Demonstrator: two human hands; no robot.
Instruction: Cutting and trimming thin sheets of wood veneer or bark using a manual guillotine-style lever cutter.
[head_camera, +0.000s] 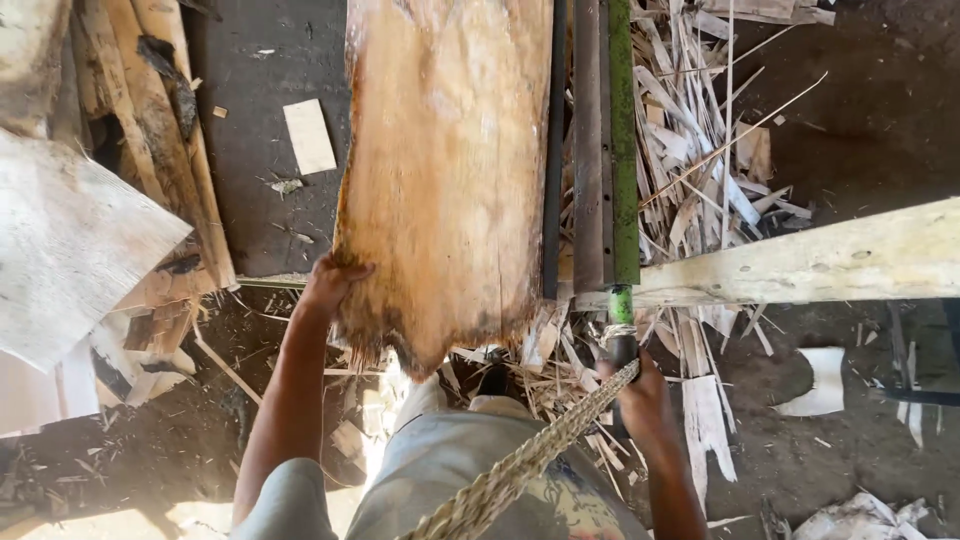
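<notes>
A wide, thin sheet of pale wood veneer (450, 170) with a ragged brown lower edge lies in front of me, reaching to the top of the view. My left hand (330, 282) grips its lower left edge. My right hand (640, 395) is closed around the dark handle end of a long green lever bar (622, 150) that runs up along the sheet's right side beside dark metal rails (585, 150). A braided rope (530, 460) leads from the handle towards my body.
A pale wooden beam (820, 262) crosses at the right. Heaps of veneer strips and offcuts (700, 150) lie right of the bar and by my feet. Stacked sheets and bark slabs (90, 230) fill the left. A small rectangular offcut (309, 135) lies on the dark floor.
</notes>
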